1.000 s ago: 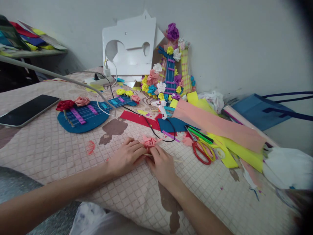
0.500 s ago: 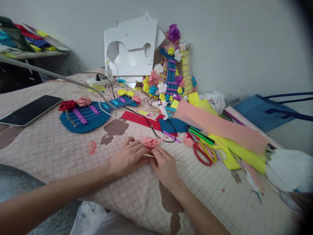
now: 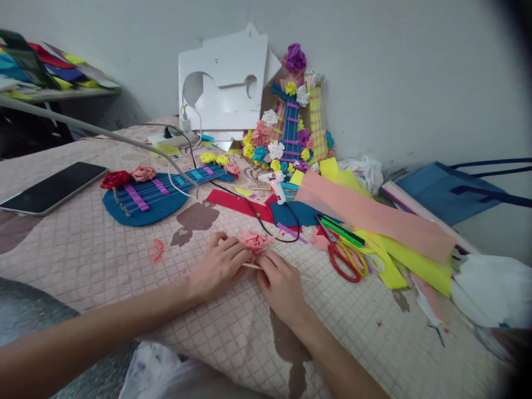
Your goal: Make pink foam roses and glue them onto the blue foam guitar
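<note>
A pink crepe-paper flower (image 3: 255, 242) with ruffled petals sits between my two hands, low over the tablecloth. My left hand (image 3: 222, 263) has its fingers closed at the flower's left side. My right hand (image 3: 279, 282) pinches from the right, its fingertips at the flower's lower edge. Across the gap between them runs a thin wooden stick (image 3: 251, 266), passing under my right fingers, its pale end showing beyond. The fingertips of both hands are partly hidden. Ahead of them lie a white glue gun (image 3: 274, 185) and a red paper strip (image 3: 239, 205).
Red-handled scissors (image 3: 344, 263), a green cutter (image 3: 343, 230) and pink crepe paper (image 3: 374, 213) lie to the right. A blue paper guitar (image 3: 145, 202) and a phone (image 3: 54, 187) are at left. The glue gun's black cord (image 3: 266, 228) loops just beyond my hands.
My fingers shift slightly around the flower and stick; the right fingers curl a little more. Everything else stays in place.
</note>
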`<state>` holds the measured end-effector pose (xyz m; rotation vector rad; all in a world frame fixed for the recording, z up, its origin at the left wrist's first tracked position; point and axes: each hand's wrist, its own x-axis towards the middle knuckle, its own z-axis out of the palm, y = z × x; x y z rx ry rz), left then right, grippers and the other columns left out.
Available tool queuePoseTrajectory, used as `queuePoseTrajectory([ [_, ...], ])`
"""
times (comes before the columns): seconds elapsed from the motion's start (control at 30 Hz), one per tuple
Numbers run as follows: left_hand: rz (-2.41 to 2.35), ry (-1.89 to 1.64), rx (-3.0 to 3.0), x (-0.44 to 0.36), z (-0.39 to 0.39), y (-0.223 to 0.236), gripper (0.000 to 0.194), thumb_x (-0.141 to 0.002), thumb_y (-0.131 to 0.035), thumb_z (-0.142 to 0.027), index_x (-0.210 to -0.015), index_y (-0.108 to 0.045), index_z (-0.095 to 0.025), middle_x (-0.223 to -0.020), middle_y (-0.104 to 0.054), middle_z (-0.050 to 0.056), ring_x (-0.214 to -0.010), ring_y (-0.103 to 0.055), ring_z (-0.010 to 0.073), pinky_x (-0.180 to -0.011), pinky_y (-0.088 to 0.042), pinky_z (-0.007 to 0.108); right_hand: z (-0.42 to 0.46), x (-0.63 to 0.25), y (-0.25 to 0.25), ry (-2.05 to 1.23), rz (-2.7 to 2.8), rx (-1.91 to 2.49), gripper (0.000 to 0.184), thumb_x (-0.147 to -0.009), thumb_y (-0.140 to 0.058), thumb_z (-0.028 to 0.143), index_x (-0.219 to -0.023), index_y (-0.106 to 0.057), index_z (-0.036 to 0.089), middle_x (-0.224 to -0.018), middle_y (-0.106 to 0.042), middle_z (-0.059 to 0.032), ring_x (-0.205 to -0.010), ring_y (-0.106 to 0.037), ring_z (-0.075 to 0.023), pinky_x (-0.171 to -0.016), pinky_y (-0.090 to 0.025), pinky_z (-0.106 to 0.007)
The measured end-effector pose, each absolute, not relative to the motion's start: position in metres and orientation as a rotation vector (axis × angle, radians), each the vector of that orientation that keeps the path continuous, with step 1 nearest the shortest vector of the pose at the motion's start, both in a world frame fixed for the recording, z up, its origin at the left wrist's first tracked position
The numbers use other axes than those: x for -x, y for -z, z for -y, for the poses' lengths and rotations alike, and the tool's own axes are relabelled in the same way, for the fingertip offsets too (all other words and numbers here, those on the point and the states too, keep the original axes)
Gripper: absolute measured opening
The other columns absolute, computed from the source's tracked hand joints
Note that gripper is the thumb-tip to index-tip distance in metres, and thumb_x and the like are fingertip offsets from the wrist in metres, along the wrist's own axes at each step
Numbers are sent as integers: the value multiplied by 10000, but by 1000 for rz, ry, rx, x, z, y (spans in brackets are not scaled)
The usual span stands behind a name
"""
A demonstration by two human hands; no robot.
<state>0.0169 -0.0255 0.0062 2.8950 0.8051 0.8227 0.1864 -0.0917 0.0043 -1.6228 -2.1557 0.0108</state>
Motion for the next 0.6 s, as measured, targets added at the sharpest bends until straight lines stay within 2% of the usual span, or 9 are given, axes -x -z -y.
queuePoseTrajectory([
  [0.2, -805, -811, -2850, -15, 27, -6, 83, -852, -498, -126, -847, -561, -180, -817, -647, 19, -809, -550, 200, -799, -329, 397, 92, -190, -3, 42, 2132, 1693, 143, -810, -522, 90, -871, -583, 204, -850, -632, -25, -774, -604, -181, -619, -413, -263],
  [0.27, -819, -823, -2828, -14, 27, -4, 74, -866, -499, -149, -887, -561, -185, -833, -652, 23, -825, -559, 202, -802, -330, 397, 92, -191, -4, 50, 2106, 1724, 104, -834, -541, 152, -918, -574, 201, -852, -636, -32, -777, -606, -194, -618, -415, -270],
  [0.37, -869, -865, -2775, -12, 27, -1, 131, -865, -529, -188, -996, -539, -189, -913, -660, 44, -881, -571, 210, -826, -331, 401, 95, -192, -8, 3, 2079, 1758, 170, -880, -532, 273, -1024, -534, 181, -913, -645, -61, -813, -610, -216, -634, -430, -290],
  [0.5, -840, -872, -2768, -8, 26, 1, 182, -868, -541, -199, -1048, -520, -196, -1007, -650, 60, -949, -562, 220, -842, -338, 399, 97, -192, -9, -14, 2134, 1784, 112, -924, -447, 205, -989, -536, 189, -925, -628, -56, -836, -597, -217, -642, -432, -300],
  [0.6, -779, -861, -2811, -7, 27, 0, 198, -874, -544, -199, -1071, -522, -205, -1020, -645, 55, -972, -548, 220, -854, -325, 403, 98, -191, -7, 36, 2187, 1802, 125, -921, -459, 199, -997, -558, 200, -932, -610, -54, -853, -585, -222, -633, -434, -304],
])
